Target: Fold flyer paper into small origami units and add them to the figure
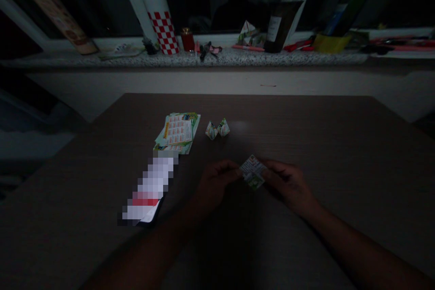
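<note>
A small folded paper square (253,173), printed with text and a green patch, is held up in a diamond position over the table. My left hand (217,180) pinches its left corner between thumb and fingers. On the opposite side, my right hand (287,183) grips the right corner the same way. Just beyond my hands stands a folded paper piece with two pointed parts (218,128). A stack of printed paper sheets (178,130) lies to its left. Nearer to me, left of my left hand, is a lit phone (149,190) with its screen blurred out.
Behind the brown table (306,122) runs a speckled stone windowsill (136,60). On it stand a white bottle with red checks (163,27), a dark pouch (276,25), a green bottle (351,4) and a small red jar (187,40). The room is dim.
</note>
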Demonstrator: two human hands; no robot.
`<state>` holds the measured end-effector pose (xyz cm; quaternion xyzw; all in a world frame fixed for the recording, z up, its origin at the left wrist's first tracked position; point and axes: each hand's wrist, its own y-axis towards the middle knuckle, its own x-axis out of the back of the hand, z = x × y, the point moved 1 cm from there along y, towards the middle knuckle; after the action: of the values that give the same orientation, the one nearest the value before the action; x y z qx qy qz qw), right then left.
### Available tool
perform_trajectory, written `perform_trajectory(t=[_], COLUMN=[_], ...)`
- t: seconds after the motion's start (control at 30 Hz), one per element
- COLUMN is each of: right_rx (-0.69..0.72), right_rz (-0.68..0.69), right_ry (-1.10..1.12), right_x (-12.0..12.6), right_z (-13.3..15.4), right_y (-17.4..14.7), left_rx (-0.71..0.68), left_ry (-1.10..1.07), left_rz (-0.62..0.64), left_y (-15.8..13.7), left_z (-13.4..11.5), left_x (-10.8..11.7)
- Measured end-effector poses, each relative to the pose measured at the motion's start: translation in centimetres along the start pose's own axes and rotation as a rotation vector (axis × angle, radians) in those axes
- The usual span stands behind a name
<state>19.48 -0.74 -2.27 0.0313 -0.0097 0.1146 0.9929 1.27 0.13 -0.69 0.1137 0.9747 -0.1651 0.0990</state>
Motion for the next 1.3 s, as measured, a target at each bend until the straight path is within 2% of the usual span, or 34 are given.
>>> perform_trajectory(t=[0.13, 0.27, 0.4, 0.5, 0.6, 0.7, 0.8, 0.87, 0.93, 1.07, 1.3], right_rx=[0.033, 0.011, 0.092, 0.167, 0.174, 0.112, 0.103, 0.135, 0.18, 0.243, 0.191], right_rz=[0.023, 0.024, 0.149, 0.207, 0.196, 0.133, 0.07, 0.059, 0.049, 0.008, 0.006], right_ry=[0.256, 0.145, 0.033, -0.017, -0.025, -0.038, -0.113, -0.195, -0.264, -0.333, -0.336], right_x=[0.4, 0.0, -0.6, -0.8, -0.7, -0.6, -0.3, -0.2, -0.2, -0.3, -0.1], right_z=[-0.5, -0.1, 0.7, 1.1, 1.0, 0.6, 0.6, 0.7, 1.0, 1.3, 0.8], right_y=[0.2, 0.2, 0.0, 0.0, -0.1, -0.1, -0.1, 0.0, 0.0, 0.0, 0.2], left_rx=[0.061, 0.119, 0.2, 0.215, 0.2, 0.085, -0.18, -0.278, -0.319, -0.314, -0.293], left_ry=[-0.199, -0.288, -0.325, -0.267, -0.131, 0.127, 0.492, 0.624, 0.666, 0.678, 0.637], left_rz=[0.073, 0.167, 0.239, 0.318, 0.357, 0.304, 0.125, 0.088, 0.11, 0.141, 0.064], left_y=[0.5, 0.4, 0.0, -0.3, -0.3, -0.3, -0.4, -0.6, -0.8, -0.8, -0.6], left_z=[0.5, 0.7, 1.0, 1.3, 1.3, 0.8, -0.5, -1.2, -1.7, -1.5, -1.2], left_x=[0.0, -0.6, -1.1, -1.4, -1.3, -0.5, 0.7, 1.1, 1.1, 0.6, 0.5])
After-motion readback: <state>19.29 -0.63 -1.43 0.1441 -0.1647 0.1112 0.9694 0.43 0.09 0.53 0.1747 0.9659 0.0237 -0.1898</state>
